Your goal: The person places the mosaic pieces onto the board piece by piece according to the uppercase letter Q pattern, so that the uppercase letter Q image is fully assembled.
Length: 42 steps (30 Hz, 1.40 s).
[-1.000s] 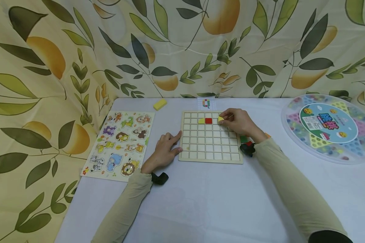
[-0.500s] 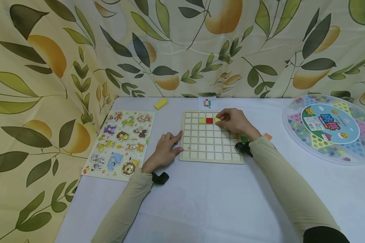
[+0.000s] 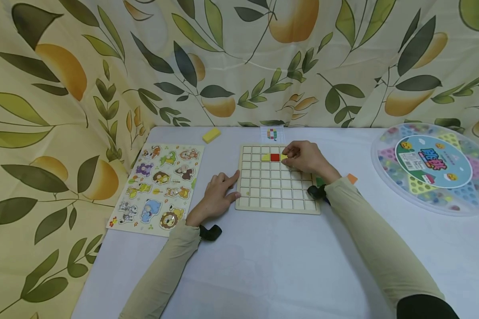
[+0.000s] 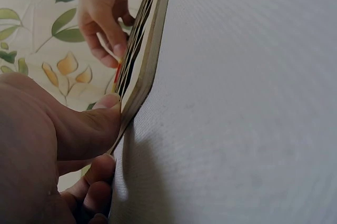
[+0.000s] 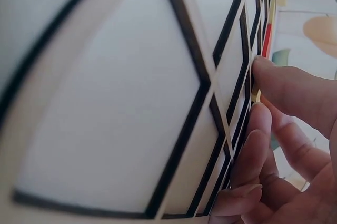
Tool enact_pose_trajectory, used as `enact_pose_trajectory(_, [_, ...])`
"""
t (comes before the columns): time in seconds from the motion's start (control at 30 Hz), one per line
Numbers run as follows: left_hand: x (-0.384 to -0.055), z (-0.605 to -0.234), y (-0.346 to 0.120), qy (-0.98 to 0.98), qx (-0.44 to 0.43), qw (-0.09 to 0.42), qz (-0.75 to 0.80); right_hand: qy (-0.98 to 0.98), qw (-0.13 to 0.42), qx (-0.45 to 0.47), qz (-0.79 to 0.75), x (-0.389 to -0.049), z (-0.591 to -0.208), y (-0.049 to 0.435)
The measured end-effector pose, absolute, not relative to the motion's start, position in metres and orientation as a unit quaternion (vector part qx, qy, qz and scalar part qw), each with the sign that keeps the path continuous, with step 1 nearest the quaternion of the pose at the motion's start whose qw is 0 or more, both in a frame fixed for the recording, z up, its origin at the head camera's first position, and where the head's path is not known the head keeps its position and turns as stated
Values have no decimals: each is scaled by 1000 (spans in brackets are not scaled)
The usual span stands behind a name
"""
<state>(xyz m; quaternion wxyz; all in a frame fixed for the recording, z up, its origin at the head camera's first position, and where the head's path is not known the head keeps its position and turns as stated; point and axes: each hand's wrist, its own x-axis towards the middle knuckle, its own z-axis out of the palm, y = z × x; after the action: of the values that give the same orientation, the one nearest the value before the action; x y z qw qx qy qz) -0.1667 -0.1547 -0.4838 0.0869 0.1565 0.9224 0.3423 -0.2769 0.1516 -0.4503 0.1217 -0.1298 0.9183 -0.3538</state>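
Observation:
A wooden grid board (image 3: 276, 193) lies flat on the white table. In its second row from the back sit a yellow tile (image 3: 265, 157) and, right beside it, a red tile (image 3: 275, 157). Just right of the red one, my right hand (image 3: 306, 157) pinches another yellow tile (image 5: 256, 96) between thumb and fingers, down at the grid; the fingers partly cover it. My left hand (image 3: 217, 195) rests at the board's left side, with index fingertip and thumb touching the edge. In the left wrist view the thumb (image 4: 95, 129) lies against the rim.
A picture board of animals (image 3: 147, 173) lies on the left. A yellow block (image 3: 211, 135) and a small pattern card (image 3: 272, 134) are at the back. Green (image 3: 320, 181) and orange (image 3: 351, 178) pieces peek out by the right wrist; a round clear box (image 3: 433, 161) stands right.
My right hand has moved slightly left with the yellow tile, bringing it beside the red tile, and then holds still. My left hand stays at the board's edge.

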Motion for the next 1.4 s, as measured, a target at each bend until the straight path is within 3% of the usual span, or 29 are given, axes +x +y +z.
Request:
enact_pose_trajectory(0.6, [-166, -484, -153, 923, 159, 91, 339, 917, 123, -128, -358, -271, -445, 160])
enact_pose_trajectory(0.9, [-164, -481, -153, 922, 155, 84, 346, 928, 87, -120, -342, -261, -433, 194])
enact_pose_trajectory(1.4, [-164, -483, -152, 924, 150, 85, 343, 938, 125, -100, -307, -243, -440, 249])
